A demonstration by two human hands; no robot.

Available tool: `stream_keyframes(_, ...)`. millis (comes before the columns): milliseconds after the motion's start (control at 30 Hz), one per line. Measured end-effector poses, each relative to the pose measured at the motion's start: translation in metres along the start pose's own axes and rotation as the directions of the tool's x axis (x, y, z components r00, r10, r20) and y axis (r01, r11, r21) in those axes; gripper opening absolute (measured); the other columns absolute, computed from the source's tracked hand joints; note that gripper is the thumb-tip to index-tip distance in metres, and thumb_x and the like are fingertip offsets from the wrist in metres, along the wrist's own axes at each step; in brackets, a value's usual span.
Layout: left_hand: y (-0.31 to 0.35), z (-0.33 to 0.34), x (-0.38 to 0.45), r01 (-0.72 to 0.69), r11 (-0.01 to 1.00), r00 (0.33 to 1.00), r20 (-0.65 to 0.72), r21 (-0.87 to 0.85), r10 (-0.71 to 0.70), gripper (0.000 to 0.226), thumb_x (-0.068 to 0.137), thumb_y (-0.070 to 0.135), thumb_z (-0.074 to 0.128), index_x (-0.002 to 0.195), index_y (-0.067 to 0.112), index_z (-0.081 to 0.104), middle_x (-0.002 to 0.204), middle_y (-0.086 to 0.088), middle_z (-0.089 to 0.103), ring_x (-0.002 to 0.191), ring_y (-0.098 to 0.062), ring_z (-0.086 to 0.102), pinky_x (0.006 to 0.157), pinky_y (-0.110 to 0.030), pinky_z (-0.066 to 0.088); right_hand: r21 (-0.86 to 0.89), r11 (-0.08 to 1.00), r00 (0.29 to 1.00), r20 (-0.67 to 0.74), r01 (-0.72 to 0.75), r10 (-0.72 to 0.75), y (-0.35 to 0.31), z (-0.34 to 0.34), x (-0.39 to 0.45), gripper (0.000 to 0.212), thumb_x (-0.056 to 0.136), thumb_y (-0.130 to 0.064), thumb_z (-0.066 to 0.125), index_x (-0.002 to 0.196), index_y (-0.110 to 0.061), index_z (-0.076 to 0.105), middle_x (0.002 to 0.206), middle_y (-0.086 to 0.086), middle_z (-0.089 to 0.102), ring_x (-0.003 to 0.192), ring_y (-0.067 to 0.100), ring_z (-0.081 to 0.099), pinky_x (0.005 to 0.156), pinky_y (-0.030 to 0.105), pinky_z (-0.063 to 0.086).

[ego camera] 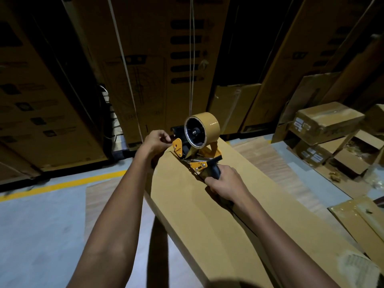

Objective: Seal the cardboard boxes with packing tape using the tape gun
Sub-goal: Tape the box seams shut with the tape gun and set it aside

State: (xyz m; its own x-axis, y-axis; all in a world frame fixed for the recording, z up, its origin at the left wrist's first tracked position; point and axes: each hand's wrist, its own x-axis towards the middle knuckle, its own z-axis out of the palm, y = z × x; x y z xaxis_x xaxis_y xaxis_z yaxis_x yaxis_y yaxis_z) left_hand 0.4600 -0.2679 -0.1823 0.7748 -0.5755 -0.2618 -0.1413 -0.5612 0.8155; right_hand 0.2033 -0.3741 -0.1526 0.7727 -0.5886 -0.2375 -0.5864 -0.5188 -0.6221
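1. Head view: your right hand [227, 181] clenches the tape gun [197, 150] handle, at centre, its nose on the long cardboard box [197, 215], ready to pull toward 6 o'clock.
2. At 10 o'clock of the gun, your left hand [154, 142] pinches near the box's far end, likely anchoring the tape; the contact is hidden.

Tape gun [197, 150] handle hidden in right hand [225, 182]; box [207, 225] near end cut off.

Matt brown cardboard box [207, 215]; glossy tape roll [204, 125]; tape gun [195, 159] painted metal, handle prob. black plastic.
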Motion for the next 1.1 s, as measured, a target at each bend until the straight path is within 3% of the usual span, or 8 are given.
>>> stream_keyframes(200,0.004,0.016,-0.022,-0.109,0.99,0.967,-0.222,0.085,0.126,0.027,0.096,0.022,0.066,0.07,0.023,0.073,0.084,-0.001,0.073,0.083,-0.021,0.069,0.076,-0.039,0.058,-0.001,1.0,1.0,-0.012,0.007,-0.007,0.001,0.003,-0.001,0.018,0.087,-0.031,0.066,0.084,-0.014,0.062,0.08,0.008,0.069,0.078,0.03,0.065,0.072,0.045,0.055)
stream_keyframes(333,-0.006,0.018,-0.026,-0.089,0.985,0.975,-0.187,0.149,0.116,0.034,0.091,0.017,0.067,0.058,0.025,0.068,0.069,0.001,0.07,0.069,-0.023,0.069,0.065,-0.042,0.06,-0.015,1.0,1.0,-0.019,0.02,-0.02,0.0,0.005,-0.002,0.018,0.089,-0.032,0.067,0.086,-0.014,0.062,0.082,0.006,0.068,0.079,0.026,0.064,0.072,0.042,0.053)
stream_keyframes(433,-0.003,0.016,-0.027,-0.088,0.982,0.975,-0.188,0.168,0.12,0.04,0.09,0.017,0.068,0.051,0.023,0.063,0.06,0.004,0.063,0.061,-0.02,0.061,0.055,-0.032,0.046,-0.048,0.998,0.999,-0.014,0.035,-0.036,-0.001,0.006,-0.005,0.018,0.091,-0.033,0.065,0.087,-0.015,0.061,0.081,0.004,0.065,0.079,0.024,0.063,0.072,0.039,0.052)
stream_keyframes(500,0.0,0.016,-0.029,-0.082,0.981,0.974,-0.196,0.175,0.116,0.042,0.09,0.017,0.068,0.049,0.023,0.06,0.058,0.005,0.06,0.059,-0.019,0.057,0.055,-0.028,0.038,-0.058,0.997,0.999,-0.006,0.045,-0.045,-0.002,0.005,-0.007,0.016,0.092,-0.032,0.064,0.088,-0.018,0.06,0.082,0.003,0.064,0.08,0.021,0.062,0.071,0.036,0.05)
stream_keyframes(700,0.002,0.017,-0.037,-0.086,0.977,0.974,-0.192,0.195,0.124,0.041,0.097,0.033,0.065,0.057,0.024,0.062,0.071,-0.001,0.069,0.067,-0.018,0.061,0.059,-0.03,0.04,-0.01,1.0,1.0,0.009,0.021,-0.021,0.002,-0.005,-0.021,0.011,0.093,-0.031,0.063,0.088,-0.022,0.058,0.084,0.004,0.068,0.082,0.025,0.068,0.078,0.043,0.059)
stream_keyframes(833,0.002,0.016,-0.037,-0.101,0.972,0.975,-0.174,0.212,0.139,0.037,0.092,0.05,0.068,0.066,0.024,0.072,0.072,0.002,0.072,0.071,-0.018,0.066,0.064,-0.035,0.051,-0.036,0.999,1.0,-0.005,0.008,-0.008,0.017,-0.008,-0.034,0.012,0.091,-0.03,0.063,0.09,-0.018,0.061,0.083,0.005,0.07,0.082,0.027,0.069,0.08,0.049,0.059)
stream_keyframes(1000,0.002,0.016,-0.04,-0.14,0.949,0.974,-0.133,0.282,0.183,0.012,0.083,0.035,0.074,0.079,0.024,0.078,0.079,0.002,0.073,0.078,-0.019,0.067,0.064,-0.032,0.052,-0.046,0.999,1.0,0.006,0.002,-0.001,0.011,-0.005,-0.034,0.008,0.094,-0.029,0.065,0.091,-0.024,0.06,0.088,0.001,0.068,0.086,0.02,0.068,0.085,0.043,0.06)
stream_keyframes(1100,0.005,0.02,-0.045,-0.109,0.922,0.973,-0.15,0.373,0.176,0.009,0.084,0.023,0.072,0.078,0.028,0.068,0.081,-0.001,0.069,0.079,-0.022,0.064,0.064,-0.032,0.046,-0.135,0.991,1.0,-0.01,0.006,-0.008,0.009,-0.002,-0.034,0.013,0.093,-0.031,0.066,0.099,-0.021,0.061,0.093,0.001,0.067,0.089,0.019,0.066,0.081,0.037,0.058)
